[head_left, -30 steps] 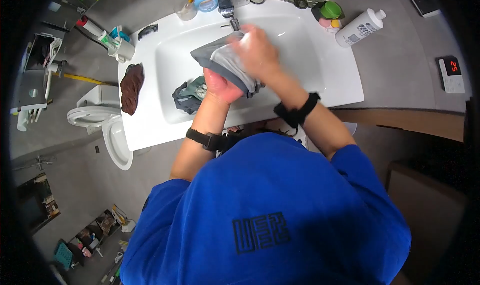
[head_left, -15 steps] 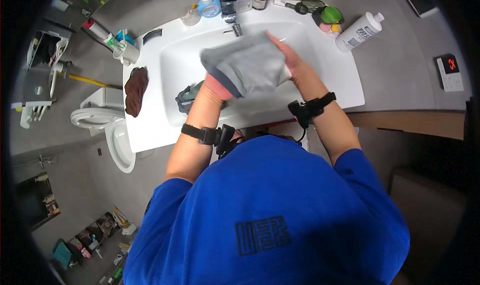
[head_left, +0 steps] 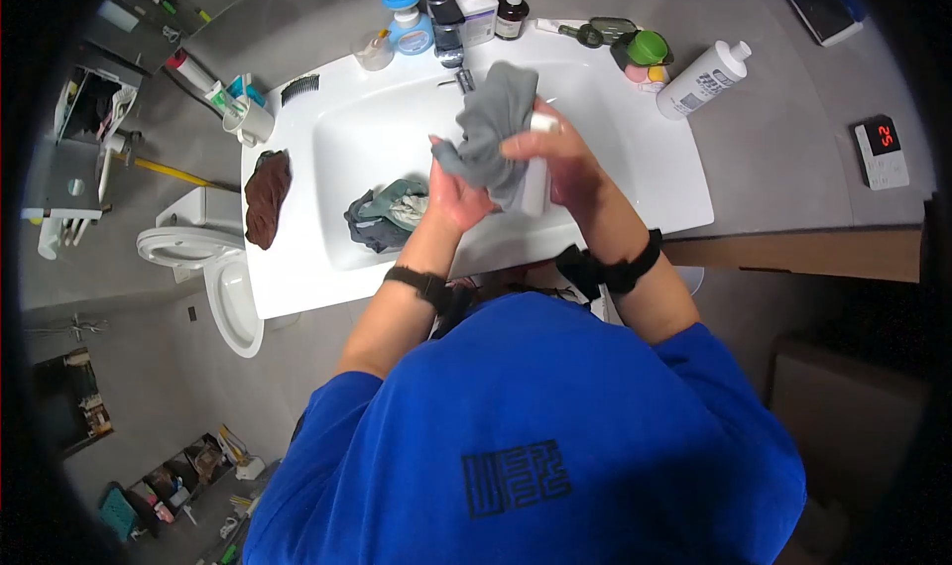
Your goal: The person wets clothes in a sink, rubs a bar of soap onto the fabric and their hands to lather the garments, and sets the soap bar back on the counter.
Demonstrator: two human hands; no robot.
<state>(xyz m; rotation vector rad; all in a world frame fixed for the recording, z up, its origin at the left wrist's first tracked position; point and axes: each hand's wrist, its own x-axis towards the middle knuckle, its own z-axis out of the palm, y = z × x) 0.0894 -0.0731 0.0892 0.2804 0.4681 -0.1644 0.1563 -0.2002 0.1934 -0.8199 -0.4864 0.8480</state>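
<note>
Cloth [head_left: 493,124] (bunched), right hand [head_left: 567,161] gripping, lengthwise toward far sink rim [head_left: 545,47]

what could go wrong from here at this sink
The bunched grey cloth between the left hand and right hand might slip into the glossy white sink. The crumpled brown cloth on the sink's left rim could get knocked off. The black fabric strap on the right forearm might get splashed.

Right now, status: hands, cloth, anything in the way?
Right hand gripping grey cloth, left hand at its lower end. Cloth bunched above sink. Second bundle in sink, left of hands; nothing visibly blocking.
</note>
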